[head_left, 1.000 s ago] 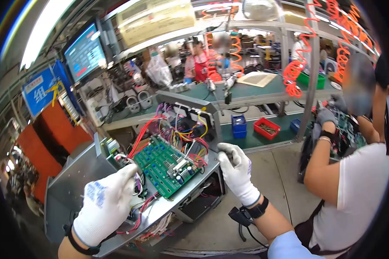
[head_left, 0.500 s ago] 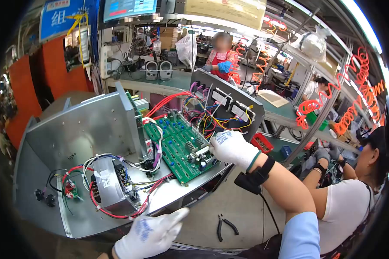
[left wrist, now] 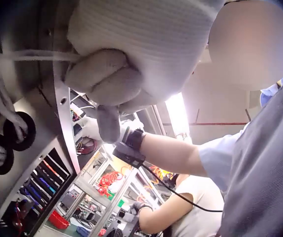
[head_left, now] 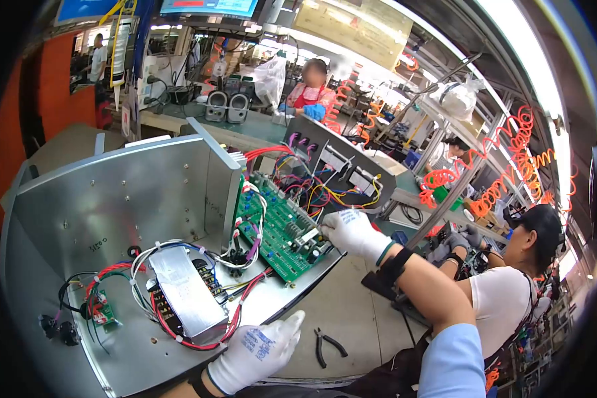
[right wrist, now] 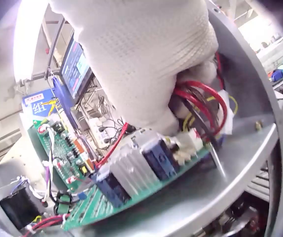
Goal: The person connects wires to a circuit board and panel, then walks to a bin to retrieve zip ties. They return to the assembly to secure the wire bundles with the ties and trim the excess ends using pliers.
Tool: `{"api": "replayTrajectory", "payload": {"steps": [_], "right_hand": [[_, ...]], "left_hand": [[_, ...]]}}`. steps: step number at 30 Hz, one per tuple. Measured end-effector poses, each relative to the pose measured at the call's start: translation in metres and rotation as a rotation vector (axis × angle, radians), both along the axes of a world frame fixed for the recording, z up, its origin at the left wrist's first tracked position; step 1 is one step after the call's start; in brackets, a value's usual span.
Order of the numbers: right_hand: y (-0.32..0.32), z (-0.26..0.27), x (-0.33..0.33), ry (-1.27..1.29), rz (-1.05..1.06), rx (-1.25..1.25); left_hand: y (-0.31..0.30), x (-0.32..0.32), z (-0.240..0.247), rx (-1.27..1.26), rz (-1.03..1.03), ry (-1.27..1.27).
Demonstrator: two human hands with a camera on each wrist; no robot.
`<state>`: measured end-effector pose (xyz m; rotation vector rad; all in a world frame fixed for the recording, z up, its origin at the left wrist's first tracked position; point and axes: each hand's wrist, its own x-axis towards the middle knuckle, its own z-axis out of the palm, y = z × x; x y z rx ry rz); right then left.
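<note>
In a white glove, my right hand point(head_left: 355, 233) is at the right end of a green circuit board point(head_left: 282, 242). Its thumb and fingers close around red wires point(right wrist: 208, 94) beside a white connector point(right wrist: 193, 140), as the right wrist view shows; the fingertips are partly hidden. Also gloved, my left hand point(head_left: 259, 351) lies by the front edge of the open metal chassis point(head_left: 119, 199), holding nothing, its fingers loosely extended in the head view. Left of the board sits a silver transformer point(head_left: 186, 288), ringed by red and white wires.
A pair of black-handled pliers point(head_left: 328, 346) lies to the right of the chassis. Another person point(head_left: 501, 292) works close by on the right. Beyond the chassis runs a green bench point(head_left: 262, 132) with two small speakers point(head_left: 227, 107). Coiled orange air hoses point(head_left: 511, 179) hang at right.
My right hand came in from beyond the chassis edge to the board's right end and its wires. My left hand moved down from over the wiring to the chassis front edge. The head view swung left.
</note>
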<state>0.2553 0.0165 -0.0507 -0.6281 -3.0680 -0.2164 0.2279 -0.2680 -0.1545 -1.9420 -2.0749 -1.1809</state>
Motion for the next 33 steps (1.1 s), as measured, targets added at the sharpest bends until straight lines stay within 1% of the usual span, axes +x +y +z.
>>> {"api": "replayTrajectory", "payload": {"steps": [1, 2, 3, 4, 5, 6, 7, 8, 9, 10, 11, 12, 13, 14, 15, 16, 17, 18, 20, 21, 22, 23, 24, 25, 26, 28, 30, 31, 33], "right_hand": [[0.006, -0.001, 0.005, 0.151, 0.051, 0.010], [0.014, 0.003, 0.013, 0.300, 0.105, 0.019], [0.019, 0.023, 0.015, 0.404, -0.036, -0.105], [0.030, 0.039, 0.018, 0.354, -0.076, -0.240], [0.028, 0.043, 0.025, 0.318, 0.000, -0.217], [0.013, 0.049, 0.028, 0.280, 0.081, -0.192], [0.006, 0.052, 0.031, 0.295, 0.098, -0.336], [-0.001, 0.052, 0.033, 0.360, 0.120, -0.379], [-0.006, 0.052, 0.040, 0.460, 0.165, -0.491], [-0.010, 0.052, 0.045, 0.555, 0.215, -0.604], [0.002, 0.045, 0.050, 0.686, 0.263, -0.758], [-0.002, 0.046, 0.058, 0.811, 0.203, -0.966], [-0.005, 0.049, 0.071, 0.866, 0.096, -1.054], [-0.007, 0.050, 0.082, 0.922, -0.010, -1.143], [-0.006, 0.044, 0.088, 0.934, 0.001, -1.147], [-0.005, 0.036, 0.093, 1.015, 0.006, -0.991], [-0.003, 0.029, 0.098, 1.091, 0.006, -0.834], [-0.003, 0.023, 0.105, 1.103, 0.007, -0.843], [-0.006, 0.016, 0.119, 0.997, 0.045, -0.131], [-0.009, 0.014, 0.121, 1.066, 0.109, -0.002], [-0.019, 0.015, 0.125, 1.075, 0.103, -0.012], [-0.032, 0.018, 0.131, 1.015, 0.042, -0.223], [-0.038, 0.018, 0.135, 0.946, -0.015, -0.431], [-0.037, 0.005, 0.135, 0.943, 0.002, -0.700], [-0.039, -0.007, 0.136, 0.964, 0.054, -0.892], [-0.058, -0.013, 0.139, 0.937, -0.004, -1.384], [-0.068, -0.030, 0.146, 0.946, -0.003, -1.544], [-0.073, -0.046, 0.144, 1.024, 0.025, -1.581], [-0.083, -0.066, 0.147, 1.055, 0.140, -1.659]], "left_hand": [[0.000, 0.000, 0.001, -0.059, 0.006, 0.032], [0.000, -0.001, 0.003, -0.050, 0.006, 0.036], [0.000, 0.000, 0.004, -0.027, 0.023, 0.055], [-0.001, 0.002, 0.004, -0.015, 0.027, 0.080], [0.002, 0.003, 0.001, -0.011, 0.035, 0.024], [0.003, 0.004, 0.002, -0.013, 0.017, 0.042], [0.004, 0.004, 0.004, 0.018, 0.029, 0.014], [0.005, 0.004, 0.005, 0.053, 0.050, -0.015], [0.004, 0.005, 0.005, 0.002, 0.056, -0.051], [0.005, 0.007, 0.007, 0.011, 0.062, -0.037], [0.006, 0.009, 0.009, 0.060, 0.059, -0.065], [0.007, 0.012, 0.011, 0.105, 0.052, -0.093], [0.012, 0.017, 0.014, 0.108, 0.053, -0.081], [0.019, 0.025, 0.019, 0.257, 0.047, -0.100], [0.024, 0.030, 0.024, 0.403, 0.039, -0.118], [0.028, 0.031, 0.031, 0.399, 0.039, -0.101], [0.032, 0.031, 0.041, 0.190, -0.017, -0.353], [0.037, 0.032, 0.050, -0.027, -0.069, -0.603], [0.056, 0.035, 0.055, -0.087, -0.045, -0.582], [0.067, 0.038, 0.054, -0.086, -0.074, -0.647], [0.078, 0.038, 0.050, -0.086, -0.103, -0.715], [0.093, 0.035, 0.036, -0.070, -0.159, -0.739], [0.095, 0.039, 0.041, -0.079, -0.153, -0.736], [0.098, 0.043, 0.049, -0.165, -0.189, -0.953], [0.101, 0.046, 0.055, -0.248, -0.223, -1.168], [0.101, 0.051, 0.049, -0.218, -0.243, -1.161], [0.096, 0.058, 0.050, -0.194, -0.092, -1.028], [0.093, 0.067, 0.062, -0.082, -0.123, -1.201], [0.084, 0.061, 0.048, -0.093, -0.074, -1.209]]}}
